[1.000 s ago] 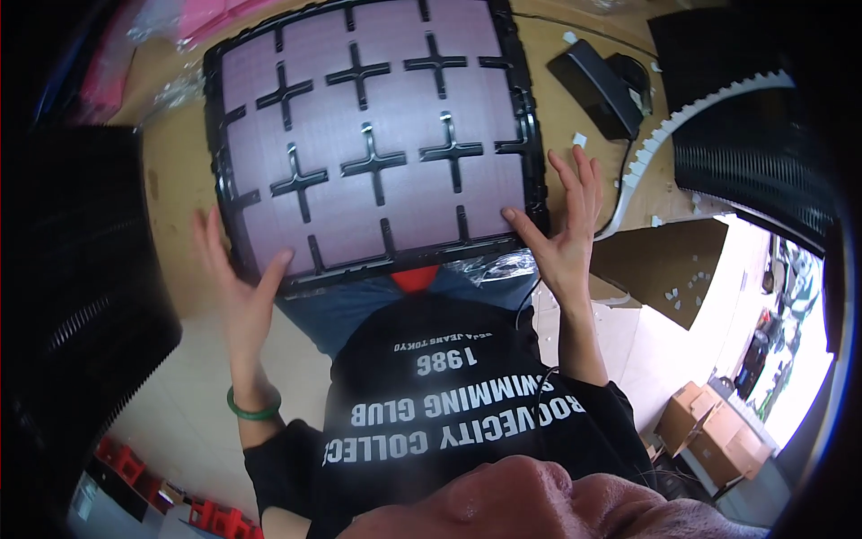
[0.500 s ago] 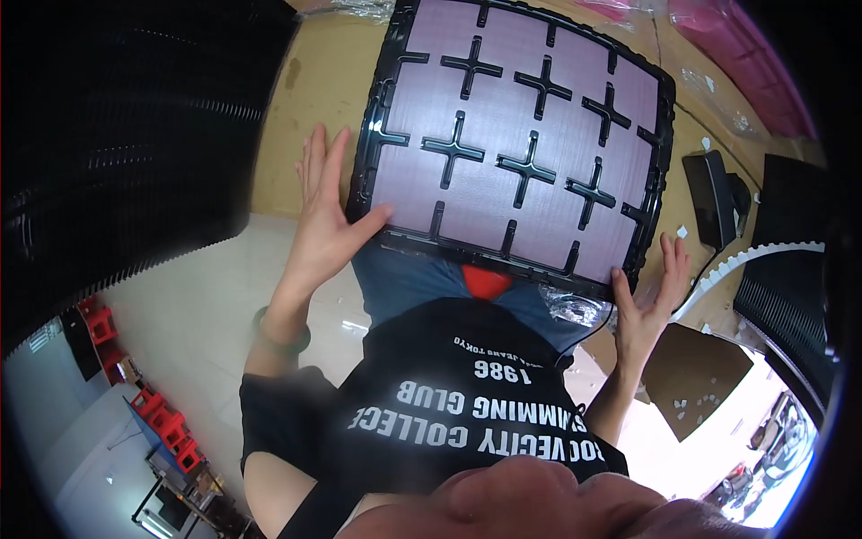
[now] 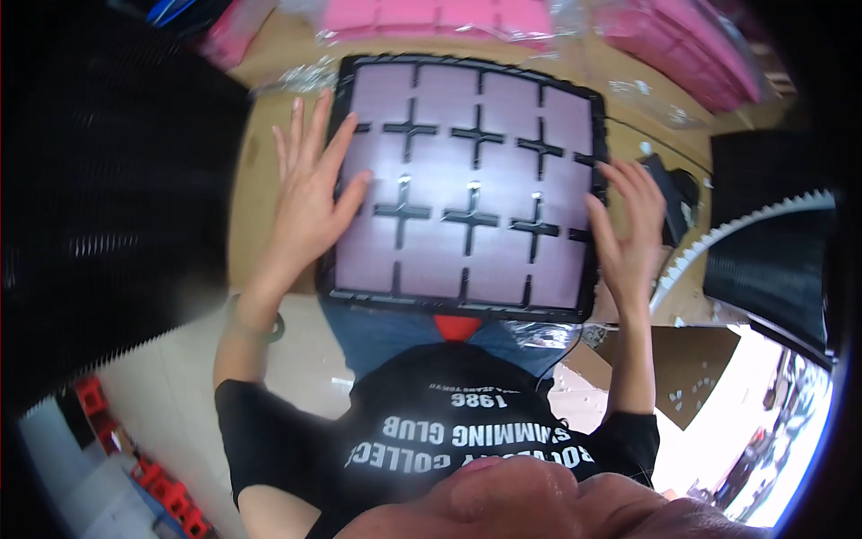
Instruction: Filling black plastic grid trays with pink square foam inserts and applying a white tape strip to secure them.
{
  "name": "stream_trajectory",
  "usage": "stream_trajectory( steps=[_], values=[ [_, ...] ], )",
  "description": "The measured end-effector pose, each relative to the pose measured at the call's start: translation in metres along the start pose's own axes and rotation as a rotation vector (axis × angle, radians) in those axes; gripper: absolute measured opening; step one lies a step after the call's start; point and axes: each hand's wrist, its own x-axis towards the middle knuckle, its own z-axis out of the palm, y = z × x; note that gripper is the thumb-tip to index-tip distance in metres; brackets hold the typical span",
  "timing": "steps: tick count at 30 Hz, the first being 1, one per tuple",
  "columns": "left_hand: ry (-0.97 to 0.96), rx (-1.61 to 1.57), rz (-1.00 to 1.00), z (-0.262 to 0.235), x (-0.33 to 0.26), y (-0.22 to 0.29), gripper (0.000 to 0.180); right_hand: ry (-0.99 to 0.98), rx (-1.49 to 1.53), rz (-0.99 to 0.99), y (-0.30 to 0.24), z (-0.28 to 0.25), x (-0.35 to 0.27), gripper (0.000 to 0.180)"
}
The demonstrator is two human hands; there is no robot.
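A square black-framed tray (image 3: 440,171) with pale pinkish panels and black cross-shaped dividers lies in front of me, its near edge over my lap. At its left edge is my left hand (image 3: 305,198), open, with fingers spread; the thumb and index finger reach over the frame. My right hand (image 3: 631,216) is beside the right edge, its fingers apart and the thumb and fingertips against the frame. Neither hand is wrapped round anything. The tray's underside is hidden.
Pink packs in clear film (image 3: 440,16) lie beyond the tray, with another pink pack (image 3: 678,49) at far right. Large black ribbed sheets (image 3: 117,207) stand at left. At right are a dark device (image 3: 664,193), a white toothed strip (image 3: 709,247) and black ribbed material (image 3: 763,287).
The tray sits lower in the picture and looks less tilted, with more of the pink packs showing. Both hands have shifted farther up along its side edges.
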Motion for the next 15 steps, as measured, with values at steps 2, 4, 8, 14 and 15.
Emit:
stream_trajectory(
  steps=[2, 4, 8, 14, 15],
  values=[
    [-0.032, 0.052, 0.039, 0.010, 0.027, -0.009, 0.056, -0.035, 0.076, -0.055, 0.021, 0.024, 0.023, 0.025],
    [-0.049, 0.051, 0.066, 0.024, 0.046, -0.016, 0.054, -0.035, 0.112, -0.112, 0.039, 0.049, 0.041, 0.032],
    [-0.066, 0.202, 0.115, 0.036, 0.068, -0.023, 0.051, -0.085, -0.035, -0.046, 0.056, 0.059, 0.064, 0.036],
    [-0.063, 0.258, 0.129, 0.030, 0.082, -0.037, 0.042, -0.086, -0.019, -0.021, 0.050, 0.059, 0.063, 0.039],
    [-0.067, 0.252, 0.129, 0.029, 0.084, -0.035, 0.042, -0.083, -0.018, -0.028, 0.049, 0.057, 0.063, 0.039]
  ],
)
